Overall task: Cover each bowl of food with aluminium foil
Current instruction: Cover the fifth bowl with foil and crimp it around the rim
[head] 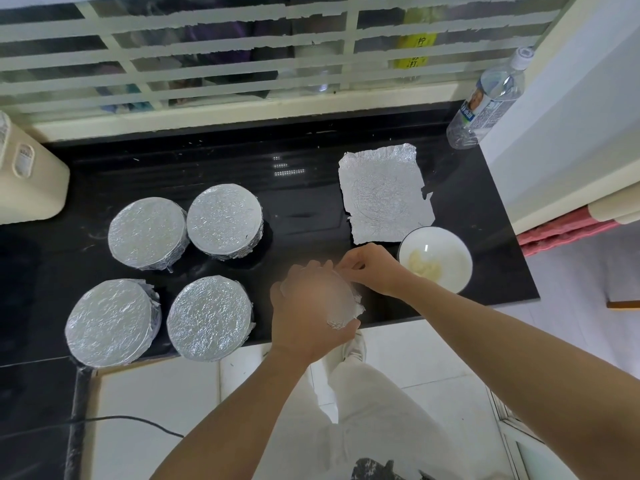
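Head view: left hand [304, 306] grips the crumpled silver foil-wrapped bowl [343, 315] just left of the uncovered white ceramic bowl [450, 249]; right hand [372, 268] pinches the wrapped rim. Beyond lies a wrinkled rectangular foil sheet [384, 192], long axis pointing away.

Home kitchen; black countertop [311, 209], bowls [435, 259]

Bright, even daylight from the window [242, 46] across the top of the frame lights the scene; shadows are faint. Small glare spots gleam on the black counter [304, 202] at centre. The left hand [308, 306] and foil [348, 311] under it are motion-blurred. Straight lines bow toward the edges.
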